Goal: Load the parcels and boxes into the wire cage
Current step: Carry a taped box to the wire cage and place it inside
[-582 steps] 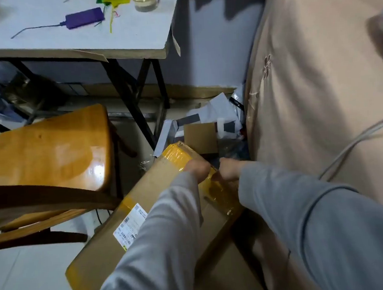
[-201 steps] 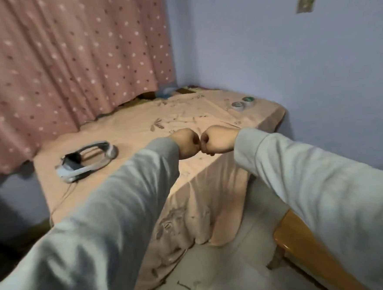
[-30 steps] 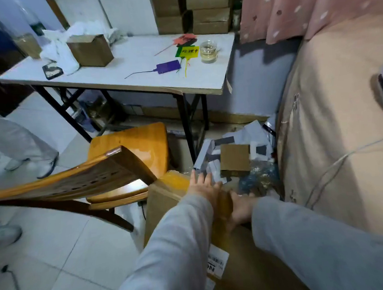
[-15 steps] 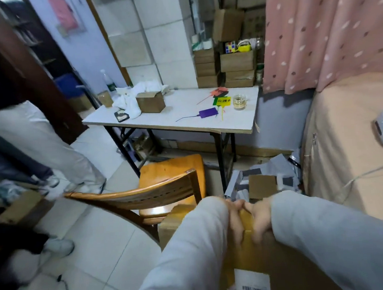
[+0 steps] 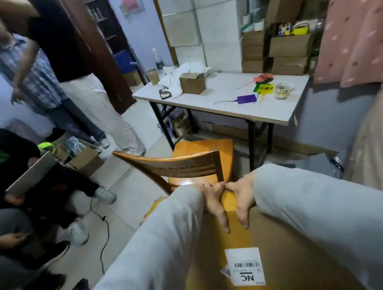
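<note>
Head view: a large cardboard box [image 5: 272, 241] with yellow tape and a white shipping label [image 5: 244, 266] fills the lower frame. The left hand [image 5: 212, 200] and right hand [image 5: 240, 198] grip its far edge, fingers curled over, thumbs on top. A wooden chair [image 5: 187, 165] stands just beyond.

Both arms wear long sleeves of one pale grey, soft-looking fabric. The left sleeve [image 5: 152, 249] is plain, with no print, seam marking or visible cuff band, and it ends at the wrist just short of the left hand [image 5: 213, 202]. The right sleeve [image 5: 327, 214] is the same cloth, loosely creased along its length, and ends beside the right hand [image 5: 242, 198]. Both hands are bare, without gloves, rings or a watch.
</note>
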